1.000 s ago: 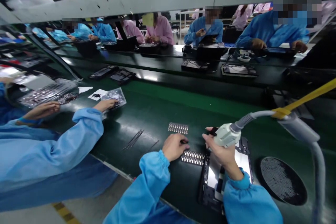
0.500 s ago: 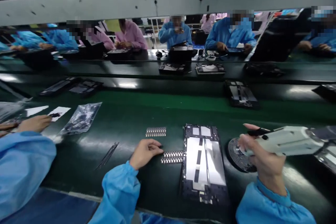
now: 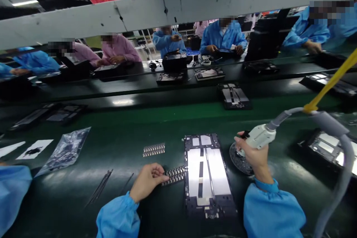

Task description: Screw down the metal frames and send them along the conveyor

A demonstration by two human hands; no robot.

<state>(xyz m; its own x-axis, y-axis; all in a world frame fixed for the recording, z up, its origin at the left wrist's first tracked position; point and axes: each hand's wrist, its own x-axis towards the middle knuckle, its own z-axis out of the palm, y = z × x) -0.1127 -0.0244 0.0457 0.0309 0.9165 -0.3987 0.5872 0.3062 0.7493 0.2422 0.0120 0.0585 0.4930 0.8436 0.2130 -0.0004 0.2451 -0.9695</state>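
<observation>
Strip of small metal parts [image 3: 175, 175]: lies flat on the dark green surface [image 3: 122, 156], its near end under the left fingertips, its far end just beside the frame's left edge.
Left hand [image 3: 147, 182]: fingers curled, pinching the near end of the strip; blue sleeve behind it.
Device frame [image 3: 206, 174]: black with silver plates, flat on the surface between the two hands, long side running away from the person.
Right hand [image 3: 255, 158]: closed around the grey-white power screwdriver [image 3: 258, 137], raised above the surface to the right of the frame.
Screwdriver hose [image 3: 331, 145]: grey, arcs up from the tool's rear and down at the far right; a yellow cord [image 3: 331, 86] rises from it.
Round dark mat [image 3: 239, 156]: on the surface under the right hand, partly hidden by it.
Second strip [image 3: 154, 150]: beyond the left hand, apart from the first.
Tweezers [image 3: 100, 186]: left of the left hand, lying flat.
Plastic bag [image 3: 65, 150]: farther left, near a co-worker's blue sleeve [image 3: 12, 189].
</observation>
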